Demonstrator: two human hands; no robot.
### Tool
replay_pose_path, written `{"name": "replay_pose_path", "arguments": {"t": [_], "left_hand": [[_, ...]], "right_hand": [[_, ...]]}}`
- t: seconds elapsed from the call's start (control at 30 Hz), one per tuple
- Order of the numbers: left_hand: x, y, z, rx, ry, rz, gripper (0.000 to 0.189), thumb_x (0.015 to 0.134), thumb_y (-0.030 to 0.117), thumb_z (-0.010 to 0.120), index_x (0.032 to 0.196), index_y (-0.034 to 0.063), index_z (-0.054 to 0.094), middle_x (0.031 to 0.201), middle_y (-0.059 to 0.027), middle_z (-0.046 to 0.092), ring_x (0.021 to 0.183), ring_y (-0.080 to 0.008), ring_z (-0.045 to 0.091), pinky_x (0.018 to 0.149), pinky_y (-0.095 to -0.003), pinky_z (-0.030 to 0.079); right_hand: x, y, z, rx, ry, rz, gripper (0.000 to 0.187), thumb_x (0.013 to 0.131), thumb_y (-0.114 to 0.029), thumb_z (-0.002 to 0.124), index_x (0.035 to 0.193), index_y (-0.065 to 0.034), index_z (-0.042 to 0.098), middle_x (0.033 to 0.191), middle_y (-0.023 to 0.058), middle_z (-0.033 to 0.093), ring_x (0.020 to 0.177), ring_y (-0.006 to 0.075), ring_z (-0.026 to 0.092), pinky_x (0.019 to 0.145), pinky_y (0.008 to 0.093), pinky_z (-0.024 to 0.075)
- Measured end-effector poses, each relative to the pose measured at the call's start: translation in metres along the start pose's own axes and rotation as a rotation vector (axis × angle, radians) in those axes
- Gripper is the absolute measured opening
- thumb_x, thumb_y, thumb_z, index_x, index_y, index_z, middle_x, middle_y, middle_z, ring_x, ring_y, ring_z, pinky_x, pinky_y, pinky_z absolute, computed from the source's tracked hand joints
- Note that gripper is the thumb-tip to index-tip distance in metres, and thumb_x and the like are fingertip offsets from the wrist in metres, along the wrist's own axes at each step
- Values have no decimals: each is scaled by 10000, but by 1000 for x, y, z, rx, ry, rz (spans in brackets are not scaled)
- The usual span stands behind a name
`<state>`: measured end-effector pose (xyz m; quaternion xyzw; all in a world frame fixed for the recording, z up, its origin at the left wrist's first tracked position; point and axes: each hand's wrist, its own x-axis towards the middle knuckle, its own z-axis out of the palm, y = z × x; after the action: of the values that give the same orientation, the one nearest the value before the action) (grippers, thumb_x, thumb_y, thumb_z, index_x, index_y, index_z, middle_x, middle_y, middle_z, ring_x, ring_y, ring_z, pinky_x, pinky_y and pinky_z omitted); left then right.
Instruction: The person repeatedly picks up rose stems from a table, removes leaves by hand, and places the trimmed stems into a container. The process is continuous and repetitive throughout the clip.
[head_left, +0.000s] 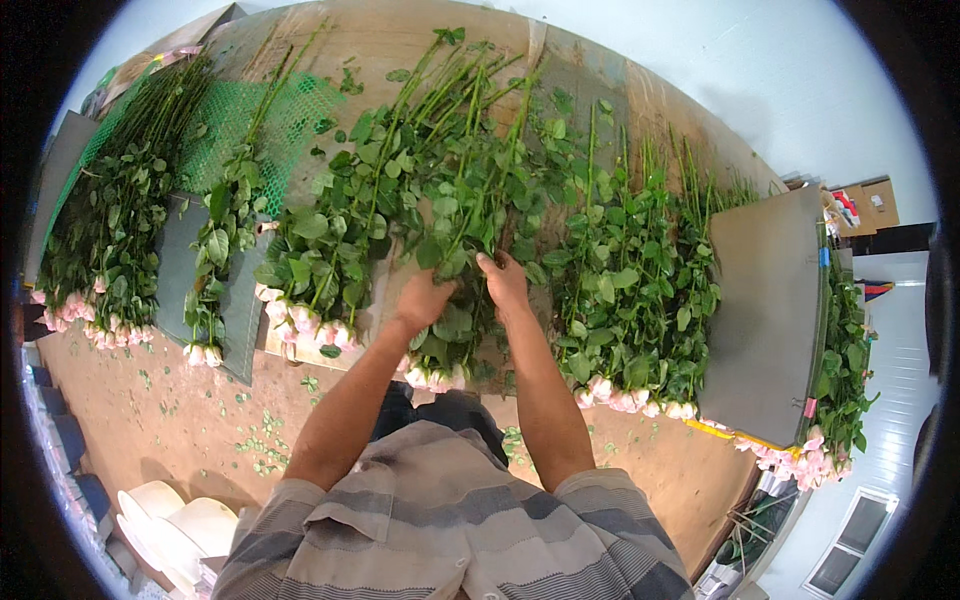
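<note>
Long-stemmed pale pink roses lie on a wooden table (390, 330), with their blooms at the near edge and their stems pointing away. My left hand (426, 300) is in the leaves of the middle roses (436, 379), its fingers partly hidden by foliage. Just to its right, my right hand (502, 283) closes around leafy rose stems, with the thumb on top. More roses (311, 319) lie left of my hands, and another group (615, 394) lies on the right.
A grey board (761, 315) stands at the right, with roses (814, 457) beyond it. Green plastic mesh (300, 105), a few roses (204, 352) and a larger pile (112, 330) are at the left. Fallen leaves (262, 442) dot the floor.
</note>
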<state>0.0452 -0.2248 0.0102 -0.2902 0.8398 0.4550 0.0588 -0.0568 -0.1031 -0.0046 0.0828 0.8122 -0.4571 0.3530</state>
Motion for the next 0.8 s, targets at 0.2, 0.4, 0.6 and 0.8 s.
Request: {"name": "replay_pose_path", "arguments": {"t": [0.2, 0.4, 0.6, 0.8], "left_hand": [[10, -37, 4, 110, 287, -45, 400, 814, 272, 626, 1146, 52, 585, 1031, -213, 623, 945, -381, 600, 804, -443, 480], [-8, 9, -29, 246, 351, 53, 308, 846, 213, 591, 1098, 37, 597, 984, -203, 637, 901, -375, 613, 767, -444, 480], [-26, 54, 10, -690, -18, -246, 337, 879, 168, 556, 1182, 22, 564, 931, -82, 650, 744, -147, 586, 659, -293, 467], [-15, 62, 95, -932, -17, -431, 331, 911, 20, 461, 1240, -11, 484, 939, -109, 618, 707, -172, 576, 597, -318, 475]], "right_hand": [[-15, 12, -16, 471, -29, -51, 496, 975, -234, 470, 1393, -16, 312, 1359, 183, 389, 1116, 312, 506, 804, 448, 586], [21, 50, -23, 75, 75, -40, 493, 982, -209, 459, 1405, -8, 305, 1242, 198, 492, 916, 269, 581, 714, 425, 551], [-25, 22, -48, 594, -57, 77, 552, 971, -227, 481, 1428, -22, 248, 1399, 199, 365, 1247, 359, 414, 996, 497, 435], [4, 59, -62, 9, 132, -44, 541, 969, -275, 471, 1413, -29, 282, 1408, 213, 341, 1257, 385, 393, 1033, 535, 413]]}}
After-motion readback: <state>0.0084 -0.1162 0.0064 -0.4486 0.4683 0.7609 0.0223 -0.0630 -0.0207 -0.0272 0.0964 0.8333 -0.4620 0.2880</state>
